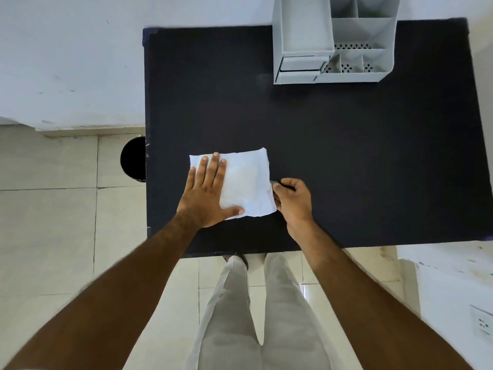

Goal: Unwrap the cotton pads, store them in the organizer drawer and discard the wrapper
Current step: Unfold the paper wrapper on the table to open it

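A white wrapped packet of cotton pads (245, 182) lies flat on the black table (346, 156), near its front left. My left hand (205, 193) rests flat on the packet's left half, fingers spread, pressing it down. My right hand (292, 201) is closed at the packet's right edge, fingers curled around a thin dark object (276, 182) whose tip touches the wrapper; I cannot tell what that object is. The grey organizer (333, 76) stands at the table's far right, its small drawer (298, 66) shut at the lower left front.
A round black bin (133, 158) stands on the tiled floor against the table's left edge. White wall runs behind and to the left. A white counter with a socket (482, 324) sits at the right. My legs stand at the table's front edge.
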